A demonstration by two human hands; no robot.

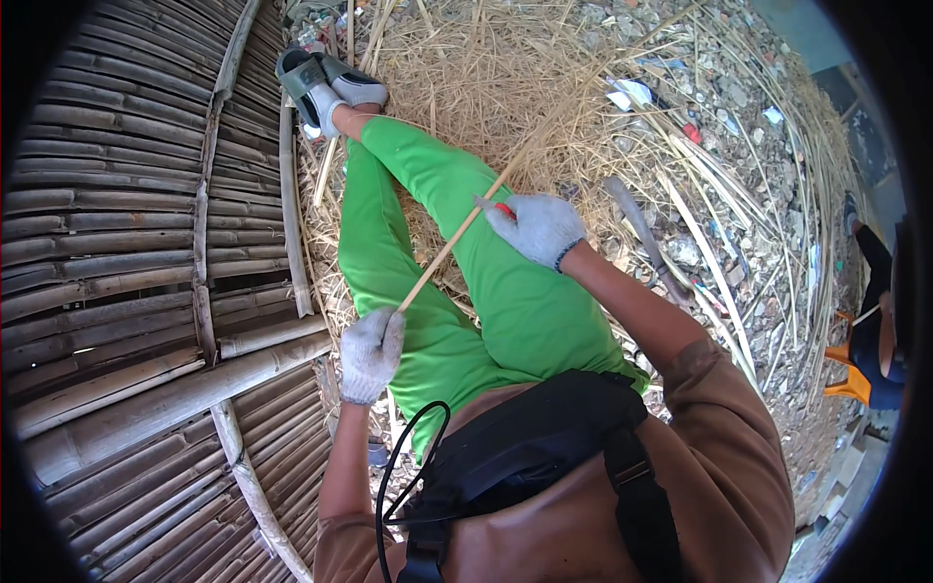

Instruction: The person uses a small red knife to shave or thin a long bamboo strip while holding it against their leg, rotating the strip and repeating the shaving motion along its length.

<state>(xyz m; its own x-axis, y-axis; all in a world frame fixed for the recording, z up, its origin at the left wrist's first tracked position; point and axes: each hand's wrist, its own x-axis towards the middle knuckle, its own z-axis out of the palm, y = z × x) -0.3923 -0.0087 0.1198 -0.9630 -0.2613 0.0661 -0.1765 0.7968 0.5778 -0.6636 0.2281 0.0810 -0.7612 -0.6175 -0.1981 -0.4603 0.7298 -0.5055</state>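
Over green trousers (535,321), thin bamboo strip (439,260) slants, near end clamped in L gloved hand (372,356); R gloved hand (536,229) grips small red-handled knife (503,210) at it. Prob. trimming; next stroke needs steady L hold.

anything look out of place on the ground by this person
Yes: a white scrap and a red scrap lie ahead and to the right, on stony ground strewn with pale strips; they look like litter.

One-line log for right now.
left hand: holding pale strip | right hand: holding red-handled tool at strip | pale strip: slanting over green trousers
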